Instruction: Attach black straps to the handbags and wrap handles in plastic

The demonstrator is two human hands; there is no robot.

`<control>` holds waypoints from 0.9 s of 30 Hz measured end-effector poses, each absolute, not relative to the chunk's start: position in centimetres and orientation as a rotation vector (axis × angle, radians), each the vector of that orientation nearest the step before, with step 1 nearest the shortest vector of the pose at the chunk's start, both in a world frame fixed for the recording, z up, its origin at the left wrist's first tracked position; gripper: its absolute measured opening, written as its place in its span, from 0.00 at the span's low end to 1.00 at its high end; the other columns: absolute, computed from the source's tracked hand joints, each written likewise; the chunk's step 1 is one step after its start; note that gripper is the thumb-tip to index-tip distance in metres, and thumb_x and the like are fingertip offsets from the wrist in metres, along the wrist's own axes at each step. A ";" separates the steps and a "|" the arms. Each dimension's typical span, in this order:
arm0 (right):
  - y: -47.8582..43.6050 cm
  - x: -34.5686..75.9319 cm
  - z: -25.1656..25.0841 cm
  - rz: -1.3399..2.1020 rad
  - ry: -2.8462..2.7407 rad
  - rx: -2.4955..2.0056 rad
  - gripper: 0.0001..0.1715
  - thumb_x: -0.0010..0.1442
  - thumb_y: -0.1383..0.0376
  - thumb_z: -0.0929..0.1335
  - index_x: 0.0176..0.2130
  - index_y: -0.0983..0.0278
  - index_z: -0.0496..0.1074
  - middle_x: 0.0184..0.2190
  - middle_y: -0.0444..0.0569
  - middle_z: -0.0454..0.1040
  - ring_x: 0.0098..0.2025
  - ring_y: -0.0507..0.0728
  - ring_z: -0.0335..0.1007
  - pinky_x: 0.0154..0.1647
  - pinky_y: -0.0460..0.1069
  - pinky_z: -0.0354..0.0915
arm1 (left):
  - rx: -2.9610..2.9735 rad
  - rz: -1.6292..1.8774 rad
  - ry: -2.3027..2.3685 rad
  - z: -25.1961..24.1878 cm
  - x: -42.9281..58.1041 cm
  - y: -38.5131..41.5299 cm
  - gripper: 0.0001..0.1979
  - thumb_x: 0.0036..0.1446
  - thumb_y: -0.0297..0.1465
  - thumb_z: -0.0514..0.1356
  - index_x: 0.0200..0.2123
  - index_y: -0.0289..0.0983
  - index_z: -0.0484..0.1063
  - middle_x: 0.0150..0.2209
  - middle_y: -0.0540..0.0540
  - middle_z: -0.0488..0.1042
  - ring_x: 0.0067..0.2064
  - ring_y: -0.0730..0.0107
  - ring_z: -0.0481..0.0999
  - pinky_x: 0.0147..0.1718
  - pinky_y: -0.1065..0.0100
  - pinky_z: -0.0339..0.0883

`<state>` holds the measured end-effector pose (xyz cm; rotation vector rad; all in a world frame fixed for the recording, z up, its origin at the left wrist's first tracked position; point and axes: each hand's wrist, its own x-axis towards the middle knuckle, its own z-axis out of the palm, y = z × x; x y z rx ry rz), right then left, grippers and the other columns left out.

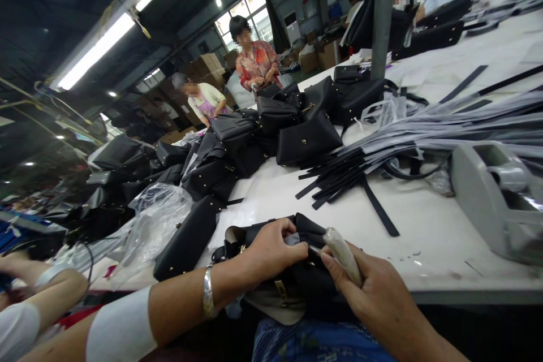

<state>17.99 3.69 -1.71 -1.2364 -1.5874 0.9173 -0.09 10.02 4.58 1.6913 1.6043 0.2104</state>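
Note:
A black handbag with gold-coloured fittings lies at the table's front edge, partly over my lap. My left hand is closed on its upper part, thumb and fingers bent together. Something small and grey shows between thumb and forefinger; its kind is unclear. My right hand grips a hand tool with a pale, wrapped-looking handle. Its thin metal end points left at the bag, near my left thumb. Hands and bag hide the tip, so the tool's exact kind does not show.
Many black handbags are heaped across the table. Black strips in pale wrapping lie at right, beside a grey tape dispenser. Clear plastic lies left. A co-worker's arm is close at left; other people stand beyond.

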 end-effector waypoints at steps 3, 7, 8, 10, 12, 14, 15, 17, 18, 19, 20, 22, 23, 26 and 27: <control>3.5 17.9 -1.6 0.899 -1.586 -1.252 0.15 0.68 0.56 0.63 0.37 0.59 0.76 0.27 0.42 0.79 0.27 0.54 0.76 0.28 0.46 0.67 | 1.673 0.222 1.589 4.6 -0.2 10.0 0.12 0.49 0.35 0.65 0.36 0.33 0.74 0.30 0.49 0.74 0.31 0.68 0.70 0.28 0.70 0.61; 3.2 17.8 -1.4 0.905 -1.620 -1.274 0.14 0.69 0.56 0.63 0.37 0.58 0.73 0.23 0.41 0.76 0.23 0.54 0.73 0.25 0.46 0.66 | 1.664 0.316 1.491 4.7 -0.3 9.6 0.13 0.51 0.35 0.65 0.37 0.33 0.75 0.35 0.45 0.77 0.37 0.63 0.74 0.35 0.67 0.65; 3.1 17.8 -1.4 0.906 -1.630 -1.270 0.14 0.69 0.56 0.62 0.37 0.58 0.73 0.24 0.41 0.77 0.23 0.54 0.73 0.25 0.46 0.66 | 1.687 0.338 1.477 4.8 -0.3 9.3 0.12 0.51 0.35 0.65 0.37 0.33 0.75 0.36 0.45 0.77 0.38 0.62 0.74 0.37 0.67 0.66; 2.8 17.7 -1.6 0.898 -1.648 -1.262 0.13 0.69 0.57 0.62 0.39 0.58 0.73 0.27 0.43 0.78 0.25 0.55 0.76 0.25 0.46 0.67 | 1.752 0.364 1.485 4.9 -0.3 8.8 0.10 0.52 0.32 0.65 0.36 0.33 0.75 0.36 0.45 0.78 0.39 0.62 0.75 0.39 0.66 0.66; 2.5 17.6 -2.0 0.862 -1.651 -1.270 0.11 0.69 0.58 0.62 0.41 0.58 0.72 0.29 0.44 0.79 0.27 0.56 0.77 0.26 0.47 0.68 | 1.819 0.386 1.516 5.0 -0.2 8.4 0.09 0.52 0.31 0.65 0.37 0.34 0.76 0.37 0.45 0.78 0.40 0.61 0.76 0.41 0.65 0.66; 2.3 17.3 -2.5 0.822 -1.644 -1.286 0.11 0.69 0.59 0.62 0.43 0.58 0.72 0.28 0.44 0.79 0.27 0.56 0.78 0.25 0.47 0.68 | 1.871 0.409 1.542 4.8 -0.1 8.1 0.09 0.53 0.31 0.65 0.38 0.35 0.76 0.38 0.46 0.79 0.42 0.61 0.76 0.43 0.64 0.66; 2.1 17.1 -2.7 0.809 -1.638 -1.290 0.11 0.69 0.59 0.62 0.44 0.59 0.72 0.28 0.44 0.79 0.27 0.57 0.78 0.25 0.47 0.67 | 1.887 0.417 1.556 4.8 -0.1 8.0 0.09 0.53 0.31 0.66 0.38 0.36 0.76 0.38 0.46 0.79 0.42 0.60 0.76 0.43 0.64 0.66; 2.0 16.6 -3.1 0.815 -1.631 -1.291 0.11 0.69 0.60 0.62 0.44 0.59 0.71 0.28 0.45 0.79 0.27 0.56 0.77 0.25 0.47 0.67 | 1.895 0.424 1.585 4.6 0.0 8.0 0.09 0.53 0.31 0.66 0.38 0.36 0.77 0.38 0.46 0.79 0.42 0.60 0.77 0.44 0.63 0.66; 1.9 16.4 -3.2 0.822 -1.619 -1.293 0.11 0.69 0.60 0.62 0.43 0.59 0.72 0.28 0.45 0.79 0.27 0.56 0.77 0.25 0.46 0.67 | 1.890 0.421 1.593 4.5 0.0 8.0 0.09 0.53 0.31 0.66 0.38 0.36 0.77 0.38 0.46 0.79 0.42 0.60 0.77 0.44 0.63 0.66; 1.9 16.2 -3.3 0.832 -1.602 -1.296 0.11 0.69 0.60 0.62 0.42 0.59 0.72 0.28 0.45 0.79 0.26 0.56 0.77 0.26 0.46 0.67 | 1.886 0.419 1.597 4.5 0.0 8.0 0.08 0.53 0.30 0.66 0.38 0.36 0.77 0.38 0.46 0.79 0.42 0.59 0.77 0.44 0.62 0.66; 2.0 16.0 -3.3 0.839 -1.574 -1.306 0.12 0.69 0.59 0.62 0.41 0.59 0.73 0.27 0.44 0.78 0.25 0.56 0.76 0.25 0.46 0.67 | 1.884 0.420 1.597 4.4 -0.1 8.1 0.08 0.53 0.30 0.66 0.38 0.35 0.77 0.38 0.46 0.79 0.42 0.59 0.77 0.44 0.62 0.67; 2.1 15.8 -3.4 0.874 -1.485 -1.349 0.14 0.69 0.55 0.63 0.39 0.60 0.74 0.22 0.42 0.75 0.21 0.55 0.72 0.21 0.46 0.65 | 1.901 0.427 1.589 4.3 -0.2 8.1 0.08 0.53 0.29 0.65 0.38 0.35 0.76 0.38 0.45 0.79 0.42 0.59 0.77 0.44 0.62 0.67; 2.2 15.7 -3.5 0.900 -1.433 -1.372 0.16 0.68 0.53 0.64 0.38 0.60 0.74 0.19 0.41 0.73 0.19 0.54 0.70 0.19 0.46 0.63 | 1.918 0.427 1.586 4.2 -0.2 8.1 0.08 0.53 0.29 0.66 0.38 0.35 0.76 0.38 0.45 0.79 0.42 0.59 0.77 0.44 0.62 0.67; 2.5 15.5 -3.7 0.964 -1.344 -1.401 0.18 0.68 0.51 0.64 0.37 0.60 0.74 0.16 0.40 0.70 0.16 0.53 0.67 0.16 0.45 0.61 | 1.978 0.419 1.582 3.9 -0.4 8.1 0.08 0.53 0.28 0.66 0.38 0.35 0.76 0.38 0.45 0.79 0.42 0.59 0.77 0.45 0.61 0.66; 2.6 15.4 -3.7 0.950 -1.355 -1.392 0.17 0.68 0.52 0.64 0.37 0.60 0.74 0.17 0.40 0.71 0.16 0.53 0.68 0.17 0.45 0.62 | 1.995 0.418 1.576 3.9 -0.5 8.2 0.08 0.53 0.28 0.66 0.38 0.35 0.76 0.38 0.45 0.79 0.42 0.59 0.77 0.45 0.60 0.66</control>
